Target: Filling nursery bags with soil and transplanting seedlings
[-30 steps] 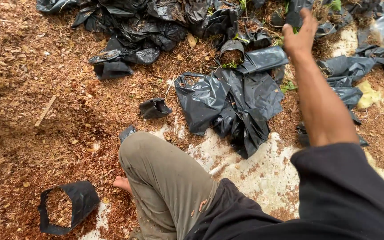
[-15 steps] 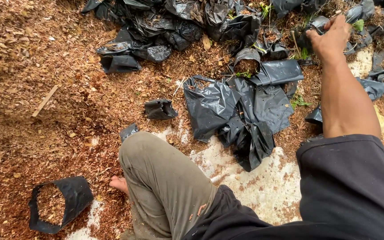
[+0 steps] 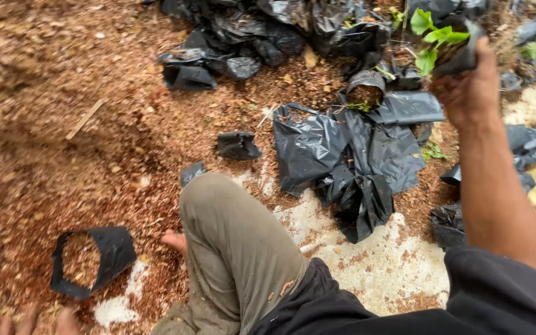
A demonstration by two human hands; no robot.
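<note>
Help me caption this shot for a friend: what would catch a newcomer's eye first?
Top right, the right hand lifts a black plastic bag with a bright green seedling. Crumpled black bags are strewn across the middle and top of brown sawdust-like ground. Lower left, an open black bag half full of that material lies near the left hand's fingertips.

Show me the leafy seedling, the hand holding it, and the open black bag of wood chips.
seedling (image 3: pixel 434 37), head view, green leaves
right hand (image 3: pixel 466 93), head view, back of hand
open black bag (image 3: pixel 114 251), head view, plastic side
</note>
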